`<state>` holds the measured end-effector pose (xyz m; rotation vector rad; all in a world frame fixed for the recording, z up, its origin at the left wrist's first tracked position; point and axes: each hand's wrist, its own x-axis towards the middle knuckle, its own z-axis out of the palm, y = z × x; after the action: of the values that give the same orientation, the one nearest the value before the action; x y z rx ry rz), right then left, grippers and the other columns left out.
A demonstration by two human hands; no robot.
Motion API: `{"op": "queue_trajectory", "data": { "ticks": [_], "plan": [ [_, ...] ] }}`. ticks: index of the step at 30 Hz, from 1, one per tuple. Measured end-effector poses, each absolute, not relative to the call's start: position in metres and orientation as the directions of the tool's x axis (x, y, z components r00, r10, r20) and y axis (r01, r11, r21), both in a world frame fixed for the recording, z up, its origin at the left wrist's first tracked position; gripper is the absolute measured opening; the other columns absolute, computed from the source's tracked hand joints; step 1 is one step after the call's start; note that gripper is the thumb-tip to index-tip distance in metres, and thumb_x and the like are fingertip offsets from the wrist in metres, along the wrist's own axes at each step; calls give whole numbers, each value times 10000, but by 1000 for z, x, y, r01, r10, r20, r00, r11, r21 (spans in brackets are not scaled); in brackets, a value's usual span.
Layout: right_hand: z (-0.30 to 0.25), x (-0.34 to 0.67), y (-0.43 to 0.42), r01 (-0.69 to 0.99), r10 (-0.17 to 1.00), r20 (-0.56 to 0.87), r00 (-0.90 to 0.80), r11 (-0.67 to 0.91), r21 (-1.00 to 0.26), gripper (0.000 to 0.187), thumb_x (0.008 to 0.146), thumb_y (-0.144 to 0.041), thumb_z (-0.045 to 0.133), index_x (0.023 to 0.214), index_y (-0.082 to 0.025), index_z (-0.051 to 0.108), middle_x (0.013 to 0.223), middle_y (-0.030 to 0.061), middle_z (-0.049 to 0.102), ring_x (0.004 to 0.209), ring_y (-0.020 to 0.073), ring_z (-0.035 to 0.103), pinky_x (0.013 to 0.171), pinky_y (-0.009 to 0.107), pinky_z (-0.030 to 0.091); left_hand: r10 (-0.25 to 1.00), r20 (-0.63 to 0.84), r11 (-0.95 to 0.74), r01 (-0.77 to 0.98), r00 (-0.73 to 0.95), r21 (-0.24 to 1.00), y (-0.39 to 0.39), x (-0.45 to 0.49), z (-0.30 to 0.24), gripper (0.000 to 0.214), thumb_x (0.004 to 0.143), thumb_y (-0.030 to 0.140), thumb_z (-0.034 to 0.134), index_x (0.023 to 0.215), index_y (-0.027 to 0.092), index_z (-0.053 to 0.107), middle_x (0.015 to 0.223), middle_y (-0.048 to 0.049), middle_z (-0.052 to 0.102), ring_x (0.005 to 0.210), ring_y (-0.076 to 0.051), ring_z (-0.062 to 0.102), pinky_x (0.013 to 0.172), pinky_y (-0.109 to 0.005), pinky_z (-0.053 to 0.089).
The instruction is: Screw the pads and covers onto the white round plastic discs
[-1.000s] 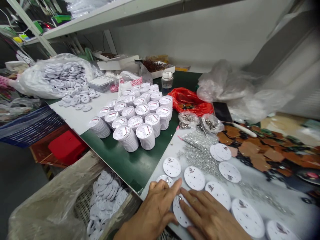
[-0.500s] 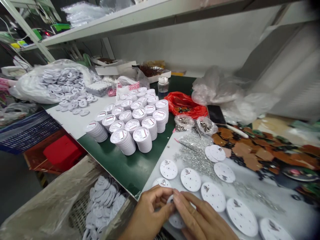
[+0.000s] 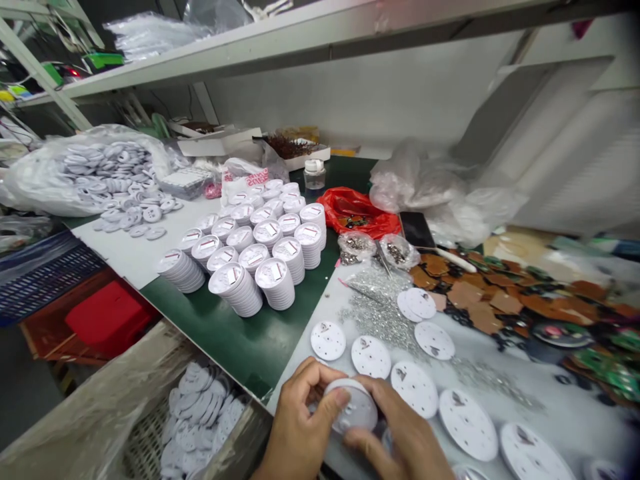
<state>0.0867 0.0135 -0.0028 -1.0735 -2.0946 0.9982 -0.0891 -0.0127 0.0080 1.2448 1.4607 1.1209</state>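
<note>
A round white plastic cap (image 3: pixel 357 408) is held between my two hands, tilted so its shallow, rimmed face shows. My left hand (image 3: pixel 303 417) is closed on its left edge, the thumb lying across the face. On the right side, my right hand (image 3: pixel 405 427) grips the rim with its fingers behind and its thumb at the lower edge. Flat white discs (image 3: pixel 414 389) with small holes and metal clips lie in rows just beyond and to the right of my hands. Part of one more disc is hidden beneath my fingers.
Stacked white cups (image 3: pixel 275 283) stand on the green table. Loose small metal pins (image 3: pixel 370 307), brown circuit boards (image 3: pixel 483 303) and a red bag (image 3: pixel 345 200) lie right of them. A crate of white rings (image 3: pixel 200 413) sits below the table edge. A shelf (image 3: pixel 320 40) runs overhead.
The piece in my hands has been turned, and its rimmed face now shows. My right hand's fingers have spread from over it to its right edge. The view has shifted slightly right.
</note>
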Motion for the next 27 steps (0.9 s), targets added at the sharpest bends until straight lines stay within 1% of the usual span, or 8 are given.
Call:
{"op": "queue_trajectory", "data": {
  "ticks": [5, 9, 11, 13, 15, 17, 24, 27],
  "plan": [
    [-9, 81, 8, 473, 886, 166, -432, 380, -795, 242, 909, -153, 558, 1134, -225, 609, 998, 61, 707, 910, 221, 716, 792, 339, 604, 983, -55, 81, 145, -175, 986, -10, -77, 11, 172, 892, 329, 672, 880, 175, 747, 853, -41, 671, 795, -197, 653, 723, -251, 495],
    [1, 97, 18, 481, 842, 107, -529, 402, -779, 331, 886, -148, 623, 1207, -226, 618, 1088, 61, 741, 967, 202, 731, 826, 295, 606, 990, -112, 126, 192, -85, 973, -8, -80, 9, 161, 897, 328, 668, 878, 194, 756, 859, -34, 686, 776, -190, 652, 704, -245, 493],
    [1, 120, 34, 565, 831, 180, -526, 499, -657, 316, 937, -222, 607, 1253, -221, 614, 1139, 81, 752, 967, 203, 745, 799, 288, 614, 992, -122, 127, 319, -35, 939, -7, -83, 3, 149, 901, 326, 668, 889, 208, 757, 831, -26, 677, 729, -183, 636, 674, -248, 487],
    [-3, 147, 55, 764, 840, 371, -396, 525, -374, 278, 1005, -310, 495, 1212, -188, 634, 1090, 125, 772, 957, 258, 752, 800, 381, 618, 996, -90, 78, 478, 4, 875, -8, -84, -6, 123, 909, 310, 665, 907, 223, 751, 818, -23, 671, 709, -186, 629, 663, -259, 487],
    [-11, 171, 78, 848, 856, 416, -308, 445, -287, 337, 1006, -367, 476, 1155, -122, 652, 1023, 212, 761, 941, 369, 731, 811, 551, 578, 999, -17, -12, 593, 44, 805, -8, -83, -15, 117, 935, 283, 633, 956, 231, 736, 853, -37, 682, 767, -211, 653, 701, -283, 510],
    [-19, 186, 96, 884, 863, 425, -275, 401, -242, 338, 990, -396, 491, 1069, -121, 672, 971, 235, 753, 923, 409, 713, 804, 604, 544, 993, 69, -113, 653, 93, 749, -8, -82, -23, 150, 966, 249, 583, 1028, 230, 718, 919, -59, 696, 864, -243, 672, 767, -320, 535],
    [-15, 189, 101, 883, 893, 406, -195, 340, -323, 330, 913, -433, 596, 1097, -160, 616, 991, 182, 740, 902, 360, 719, 786, 523, 569, 949, 289, -298, 663, 127, 687, -12, -80, -26, 315, 975, 172, 547, 1267, 245, 643, 1137, -96, 675, 1031, -275, 638, 869, -390, 565],
    [1, 175, 75, 818, 937, 325, -127, 285, -499, 393, 909, -485, 626, 1155, -191, 540, 987, 119, 737, 797, 250, 731, 677, 369, 611, 940, 319, -327, 578, 119, 748, -18, -63, -25, 434, 991, 154, 516, 1408, 273, 532, 1276, -96, 648, 1147, -265, 632, 946, -382, 559]
  ]
}}
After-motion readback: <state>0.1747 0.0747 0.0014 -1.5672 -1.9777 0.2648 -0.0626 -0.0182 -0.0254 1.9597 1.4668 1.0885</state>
